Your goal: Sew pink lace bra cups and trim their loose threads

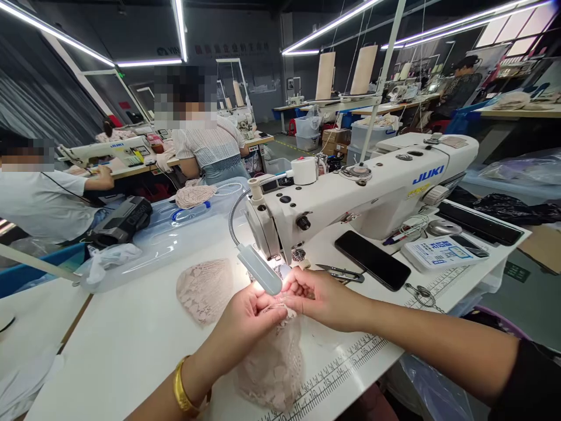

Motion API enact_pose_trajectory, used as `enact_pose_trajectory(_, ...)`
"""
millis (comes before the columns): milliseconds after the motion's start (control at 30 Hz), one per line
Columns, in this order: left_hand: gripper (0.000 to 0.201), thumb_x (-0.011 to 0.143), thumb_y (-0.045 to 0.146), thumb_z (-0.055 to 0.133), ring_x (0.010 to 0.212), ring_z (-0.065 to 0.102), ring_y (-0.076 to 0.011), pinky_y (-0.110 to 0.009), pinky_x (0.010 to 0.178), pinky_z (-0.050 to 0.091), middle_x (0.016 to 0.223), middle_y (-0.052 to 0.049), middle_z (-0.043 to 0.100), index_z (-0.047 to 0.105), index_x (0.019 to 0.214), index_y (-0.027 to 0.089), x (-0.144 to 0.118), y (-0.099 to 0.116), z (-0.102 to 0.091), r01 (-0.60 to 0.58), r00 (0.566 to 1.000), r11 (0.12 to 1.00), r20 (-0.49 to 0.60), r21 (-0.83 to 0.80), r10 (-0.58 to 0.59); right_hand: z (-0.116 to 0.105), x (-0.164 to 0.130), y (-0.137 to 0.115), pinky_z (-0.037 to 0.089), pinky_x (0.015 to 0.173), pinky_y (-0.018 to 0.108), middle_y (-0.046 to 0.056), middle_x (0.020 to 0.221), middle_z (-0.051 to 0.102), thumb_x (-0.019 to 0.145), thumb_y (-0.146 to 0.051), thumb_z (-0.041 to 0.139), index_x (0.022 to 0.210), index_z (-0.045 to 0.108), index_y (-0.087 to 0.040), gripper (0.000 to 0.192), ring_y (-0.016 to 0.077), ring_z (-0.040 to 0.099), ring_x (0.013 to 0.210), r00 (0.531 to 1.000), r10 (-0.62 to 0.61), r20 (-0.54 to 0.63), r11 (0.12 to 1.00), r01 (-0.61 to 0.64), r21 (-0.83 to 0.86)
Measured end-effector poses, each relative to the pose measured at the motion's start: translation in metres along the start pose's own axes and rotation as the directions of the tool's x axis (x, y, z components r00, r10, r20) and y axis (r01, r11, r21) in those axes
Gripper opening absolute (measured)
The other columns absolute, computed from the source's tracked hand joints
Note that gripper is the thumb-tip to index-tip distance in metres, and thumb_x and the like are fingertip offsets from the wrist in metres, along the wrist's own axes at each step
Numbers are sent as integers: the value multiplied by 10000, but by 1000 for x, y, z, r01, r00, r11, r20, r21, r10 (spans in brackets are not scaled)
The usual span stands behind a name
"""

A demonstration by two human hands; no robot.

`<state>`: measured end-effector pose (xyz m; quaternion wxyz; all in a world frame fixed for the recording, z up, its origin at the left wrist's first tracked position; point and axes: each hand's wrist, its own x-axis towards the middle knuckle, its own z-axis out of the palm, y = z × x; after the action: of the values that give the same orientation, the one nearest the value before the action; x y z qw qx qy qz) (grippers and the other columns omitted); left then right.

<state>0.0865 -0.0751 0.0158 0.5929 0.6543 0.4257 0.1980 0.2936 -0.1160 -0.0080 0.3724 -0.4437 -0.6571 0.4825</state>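
Note:
My left hand (258, 313) and my right hand (322, 298) meet just in front of the sewing machine's needle area. Between their pinched fingers is a pale pink lace piece (274, 371), its lower part draping over the table toward me. A second lace piece (205, 290) lies flat to the left. The white sewing machine (350, 193) stands behind my hands. A bendable lamp (260, 270) lights the fingertips and partly covers the spot where they meet. Thread snips (342, 273) lie beyond my right hand.
A black phone (372, 260) and a white box (442, 252) lie to the right. A printed ruler (346, 365) runs along the front edge. Behind on the left are a clear plastic bin (188, 234) and a black speaker (124, 222). Two people sit at machines beyond.

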Motion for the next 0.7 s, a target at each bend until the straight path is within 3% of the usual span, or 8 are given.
enact_pose_trajectory(67, 459, 853, 423, 672, 546, 195, -94, -261, 509, 151, 580, 80, 284, 317, 635, 231, 0, 4, -4, 36, 990, 999, 136, 26, -39, 4, 4, 3, 480, 663, 271, -25, 816, 572, 918, -319, 637, 987, 529, -209, 169, 142, 579, 722, 992, 118, 48, 962, -126, 242)
enact_pose_trajectory(133, 472, 909, 405, 587, 556, 177, -103, -276, 520, 146, 586, 75, 228, 250, 624, 235, 4, 4, -7, 8, 987, 993, 158, 120, -27, 6, 7, 8, 463, 622, 250, -36, 806, 556, 899, -289, 636, 988, 517, -213, 166, 129, 562, 688, 984, 166, 62, 953, -176, 246)
enact_pose_trajectory(267, 309, 936, 301, 528, 585, 338, -137, -280, 548, 276, 633, 44, 393, 385, 674, 224, 17, -7, -6, -124, 984, 854, -51, 506, 173, 9, 14, 23, 386, 632, 260, -32, 758, 559, 910, -186, 583, 940, 537, -211, 60, 142, 525, 680, 993, 47, -106, 942, -79, -327)
enact_pose_trajectory(333, 183, 953, 253, 500, 717, 489, -190, -328, 671, 403, 782, -11, 573, 528, 777, 214, 23, -16, -4, -262, 919, 680, -39, 685, 393, 11, 18, 30, 353, 641, 281, -6, 787, 579, 917, -165, 571, 946, 546, -201, 53, 161, 509, 690, 990, -35, -137, 817, -50, -574)
enact_pose_trajectory(400, 174, 953, 181, 467, 842, 542, -243, -399, 781, 440, 900, -64, 640, 596, 840, 204, 26, -25, -3, -374, 802, 471, 24, 799, 596, 11, 20, 36, 349, 659, 292, 28, 870, 602, 925, -158, 560, 925, 557, -195, 37, 173, 511, 725, 985, -100, -140, 736, -21, -676)
enact_pose_trajectory(467, 241, 942, 104, 426, 825, 539, -247, -404, 767, 445, 867, -77, 635, 604, 810, 200, 25, -31, -3, -427, 712, 325, 92, 844, 696, 9, 21, 39, 366, 685, 293, 36, 902, 603, 931, -141, 540, 883, 567, -197, 78, 179, 521, 762, 979, -161, -125, 723, 31, -690)
enact_pose_trajectory(500, 267, 936, 75, 411, 794, 536, -236, -386, 737, 448, 838, -70, 627, 601, 797, 200, 24, -32, -3, -447, 701, 298, 122, 844, 703, 8, 21, 41, 373, 695, 291, 31, 888, 597, 933, -127, 523, 868, 574, -200, 110, 180, 523, 772, 977, -183, -113, 729, 58, -682)
enact_pose_trajectory(700, 232, 969, 129, 452, 844, 603, -242, -386, 746, 510, 949, -75, 689, 673, 949, 197, 16, -30, 1, -481, 776, 329, 220, 812, 592, -1, 15, 43, 373, 709, 290, 35, 854, 561, 863, -27, 491, 827, 623, -204, 223, 193, 496, 818, 960, -281, 10, 688, 209, -695)
